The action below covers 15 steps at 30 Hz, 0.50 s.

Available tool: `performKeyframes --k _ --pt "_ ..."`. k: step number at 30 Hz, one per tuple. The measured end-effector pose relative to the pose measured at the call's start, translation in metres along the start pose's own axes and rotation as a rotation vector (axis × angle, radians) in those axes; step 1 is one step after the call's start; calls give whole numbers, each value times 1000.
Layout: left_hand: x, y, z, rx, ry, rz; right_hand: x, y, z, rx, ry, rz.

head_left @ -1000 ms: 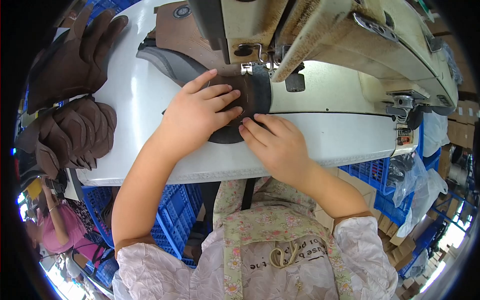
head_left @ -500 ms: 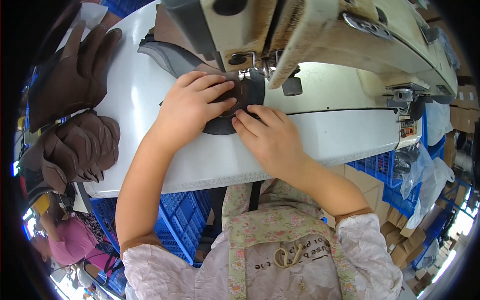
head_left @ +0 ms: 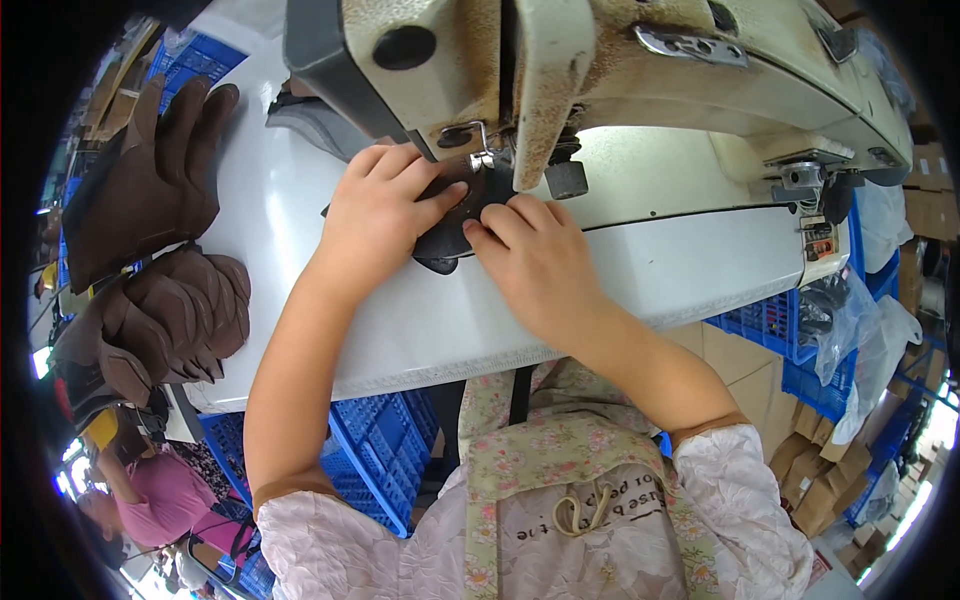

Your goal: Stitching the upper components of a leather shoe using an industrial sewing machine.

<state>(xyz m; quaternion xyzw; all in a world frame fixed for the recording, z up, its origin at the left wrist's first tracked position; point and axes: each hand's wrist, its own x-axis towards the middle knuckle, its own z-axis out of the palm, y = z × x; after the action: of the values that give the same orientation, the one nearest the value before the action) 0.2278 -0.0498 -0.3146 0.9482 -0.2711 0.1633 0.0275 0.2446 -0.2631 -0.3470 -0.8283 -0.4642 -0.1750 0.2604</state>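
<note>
A dark brown and black leather-like piece [head_left: 440,242] lies under the needle area of the sewing machine [head_left: 590,70], and a small part of its edge folds up toward me. My left hand [head_left: 380,220] grips its left side, with the fingers bent over it and the thumb stretched across the top. My right hand [head_left: 540,260] holds the right side with curled fingers, close to the left thumb. Between the hands only part of the piece shows. The machine head hides the tips of some left fingers. Next to the needle sits the metal presser foot [head_left: 482,160].
Brown cut pieces lie in two piles, an upper pile [head_left: 150,190] and a lower pile [head_left: 180,315], on the left of the white table [head_left: 420,345]. A grey piece [head_left: 315,125] rests behind my left hand. Blue crates [head_left: 375,455] stand below. A person in pink [head_left: 170,500] sits at lower left.
The piece has turned and bunched, so its wide round black edge is now mostly covered. My right fingers are more curled. The whole view has shifted slightly, with the machine head appearing further left.
</note>
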Motion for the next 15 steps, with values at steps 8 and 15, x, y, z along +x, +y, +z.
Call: performKeyframes --k 8,15 --pt "3 3 3 38 23 -28 -2 1 -5 26 -92 113" --pt "3 1 7 68 27 -56 5 7 0 21 -99 119"
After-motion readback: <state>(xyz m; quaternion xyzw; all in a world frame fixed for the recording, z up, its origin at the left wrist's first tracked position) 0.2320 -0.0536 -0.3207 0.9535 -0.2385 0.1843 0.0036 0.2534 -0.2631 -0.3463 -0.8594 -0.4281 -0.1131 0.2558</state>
